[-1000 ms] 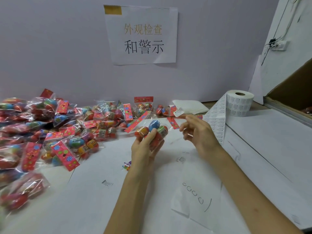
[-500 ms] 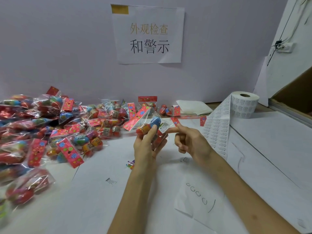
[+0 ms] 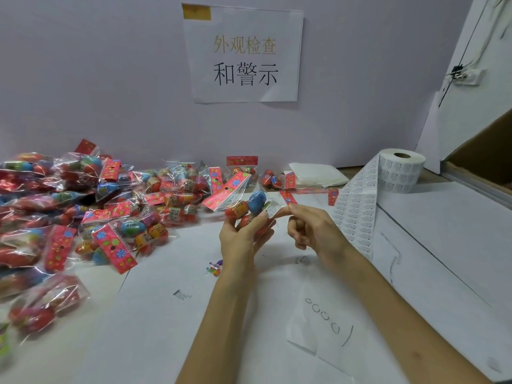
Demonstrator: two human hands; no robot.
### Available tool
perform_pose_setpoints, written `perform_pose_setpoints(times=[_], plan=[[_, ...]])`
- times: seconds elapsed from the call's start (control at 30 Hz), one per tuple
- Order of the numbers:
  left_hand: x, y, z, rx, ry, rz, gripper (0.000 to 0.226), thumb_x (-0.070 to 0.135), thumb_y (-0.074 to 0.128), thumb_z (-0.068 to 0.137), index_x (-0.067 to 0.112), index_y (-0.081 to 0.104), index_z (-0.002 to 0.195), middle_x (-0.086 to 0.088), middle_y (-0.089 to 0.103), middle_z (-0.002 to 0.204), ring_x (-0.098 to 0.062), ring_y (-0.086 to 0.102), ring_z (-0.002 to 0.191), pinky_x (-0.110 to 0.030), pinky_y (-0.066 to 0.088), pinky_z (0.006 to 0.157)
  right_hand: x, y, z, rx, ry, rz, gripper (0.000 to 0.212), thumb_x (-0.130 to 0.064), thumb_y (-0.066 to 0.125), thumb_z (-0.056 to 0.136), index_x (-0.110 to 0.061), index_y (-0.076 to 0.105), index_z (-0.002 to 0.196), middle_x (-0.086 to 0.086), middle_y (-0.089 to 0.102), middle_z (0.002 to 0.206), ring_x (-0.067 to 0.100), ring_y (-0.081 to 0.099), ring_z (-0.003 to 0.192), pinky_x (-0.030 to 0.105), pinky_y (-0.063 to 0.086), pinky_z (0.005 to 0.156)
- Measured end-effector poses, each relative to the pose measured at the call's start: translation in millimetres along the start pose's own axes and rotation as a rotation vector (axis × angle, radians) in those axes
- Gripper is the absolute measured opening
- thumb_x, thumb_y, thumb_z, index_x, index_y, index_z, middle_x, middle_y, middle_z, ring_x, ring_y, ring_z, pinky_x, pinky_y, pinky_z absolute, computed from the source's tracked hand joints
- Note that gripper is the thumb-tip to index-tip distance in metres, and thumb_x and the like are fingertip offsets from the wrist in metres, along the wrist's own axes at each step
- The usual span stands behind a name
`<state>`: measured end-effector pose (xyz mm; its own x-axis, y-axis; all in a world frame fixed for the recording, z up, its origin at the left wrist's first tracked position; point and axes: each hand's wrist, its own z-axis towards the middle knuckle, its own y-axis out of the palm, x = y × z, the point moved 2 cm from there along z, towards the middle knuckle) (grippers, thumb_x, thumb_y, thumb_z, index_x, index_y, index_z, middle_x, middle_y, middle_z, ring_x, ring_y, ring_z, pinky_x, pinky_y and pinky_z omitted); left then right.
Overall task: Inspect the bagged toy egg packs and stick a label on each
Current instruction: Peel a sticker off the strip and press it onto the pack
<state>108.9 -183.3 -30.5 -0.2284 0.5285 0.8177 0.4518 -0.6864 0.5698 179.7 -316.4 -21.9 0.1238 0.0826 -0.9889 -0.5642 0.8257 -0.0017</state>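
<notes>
Our left hand (image 3: 243,236) grips the egg pack (image 3: 249,207) above the counter (image 3: 155,336). Our right hand (image 3: 313,231) presses a label (image 3: 270,209) onto its bag with a straight forefinger, the other fingers curled. Sticking is underway, we judge; next the label needs rubbing flat.

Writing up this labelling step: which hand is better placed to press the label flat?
Right. The right hand has its index fingertip at the label on the egg pack; the left hand is occupied gripping that pack.
</notes>
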Motion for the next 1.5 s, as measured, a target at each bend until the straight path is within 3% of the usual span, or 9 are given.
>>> perform_pose_setpoints(times=[0.17, 0.3, 0.4, 0.53, 0.63, 0.77, 0.93, 1.17, 1.5], plan=[[-1, -1, 1, 0.042, 0.037, 0.046, 0.048, 0.002, 0.078, 0.087, 0.010, 0.058, 0.129, -0.011, 0.074, 0.109, -0.026, 0.078, 0.088, -0.028, 0.064, 0.072, -2, 2, -1, -0.003, -0.010, -0.033, 0.037, -0.040, 0.052, 0.091, -0.015, 0.078, 0.099, 0.004, 0.046, 0.057, 0.013, 0.036, 0.050, 0.025, 0.034, 0.048], [-1, -3, 2, 0.097, 0.060, 0.072, 0.048, 0.001, 0.079, 0.085, 0.012, 0.059, 0.127, -0.007, 0.074, 0.102, -0.024, 0.078, 0.082, -0.023, 0.061, 0.064, -3, 2, -1, 0.014, -0.027, -0.112, 0.032, -0.030, 0.050, 0.104, -0.016, 0.078, 0.097, 0.005, 0.048, 0.057, 0.012, 0.039, 0.050, 0.024, 0.035, 0.048], [-2, -3, 2, 0.122, 0.074, 0.123, 0.051, 0.001, 0.080, 0.084, 0.011, 0.059, 0.129, -0.007, 0.073, 0.103, -0.024, 0.078, 0.081, -0.023, 0.061, 0.063, 0, 0, 0, 0.144, -0.065, -0.310, 0.033, -0.025, 0.049, 0.106, -0.019, 0.077, 0.091, 0.003, 0.050, 0.055, 0.010, 0.044, 0.051, 0.025, 0.037, 0.053], [-1, -3, 3, 0.126, 0.077, 0.135, 0.051, 0.002, 0.079, 0.086, 0.011, 0.059, 0.131, -0.009, 0.073, 0.108, -0.024, 0.078, 0.086, -0.025, 0.063, 0.068, 5, -14, 2, 0.399, -0.104, -0.567, 0.022, -0.033, 0.057, 0.102, -0.020, 0.068, 0.088, -0.004, 0.057, 0.060, 0.007, 0.051, 0.055, 0.030, 0.043, 0.062], [-2, -2, 2, 0.084, 0.064, 0.130, 0.049, 0.001, 0.079, 0.085, 0.011, 0.060, 0.129, -0.012, 0.074, 0.110, -0.025, 0.078, 0.086, -0.027, 0.064, 0.071, 2, -18, 1, 0.302, -0.097, -0.357, 0.015, -0.038, 0.066, 0.097, -0.024, 0.068, 0.097, 0.000, 0.067, 0.080, 0.009, 0.062, 0.064, 0.032, 0.051, 0.065], [-3, 3, -3, 0.000, 0.048, 0.192, 0.048, 0.005, 0.082, 0.083, 0.009, 0.062, 0.127, -0.013, 0.075, 0.109, -0.026, 0.078, 0.088, -0.031, 0.064, 0.075, 2, -9, 1, 0.156, -0.061, -0.239, 0.037, -0.053, 0.070, 0.081, -0.033, 0.064, 0.112, -0.003, 0.070, 0.103, 0.012, 0.072, 0.082, 0.024, 0.056, 0.066], [-4, 6, -5, -0.070, 0.038, 0.242, 0.043, 0.009, 0.084, 0.082, 0.014, 0.065, 0.121, -0.011, 0.077, 0.106, -0.025, 0.078, 0.087, -0.029, 0.064, 0.072, 4, -7, 0, 0.175, -0.099, -0.269, 0.023, -0.036, 0.077, 0.088, -0.028, 0.069, 0.108, -0.001, 0.072, 0.100, 0.013, 0.073, 0.076, 0.024, 0.057, 0.066], [-4, 7, -5, -0.138, -0.014, 0.263, 0.050, 0.005, 0.082, 0.082, 0.009, 0.063, 0.128, -0.015, 0.076, 0.113, -0.032, 0.077, 0.094, -0.039, 0.064, 0.085, 0, -14, -1, 0.127, -0.047, -0.065, 0.015, -0.021, 0.077, 0.086, -0.009, 0.076, 0.096, 0.017, 0.073, 0.094, 0.025, 0.071, 0.078, 0.027, 0.057, 0.070], [-4, 6, -5, -0.157, -0.063, 0.267, 0.052, 0.001, 0.080, 0.082, 0.010, 0.061, 0.130, -0.018, 0.073, 0.117, -0.033, 0.077, 0.093, -0.033, 0.064, 0.077, -2, -20, -2, 0.035, 0.030, -0.004, 0.004, -0.021, 0.077, 0.086, -0.019, 0.080, 0.085, 0.008, 0.075, 0.084, 0.023, 0.072, 0.077, 0.027, 0.057, 0.069]])
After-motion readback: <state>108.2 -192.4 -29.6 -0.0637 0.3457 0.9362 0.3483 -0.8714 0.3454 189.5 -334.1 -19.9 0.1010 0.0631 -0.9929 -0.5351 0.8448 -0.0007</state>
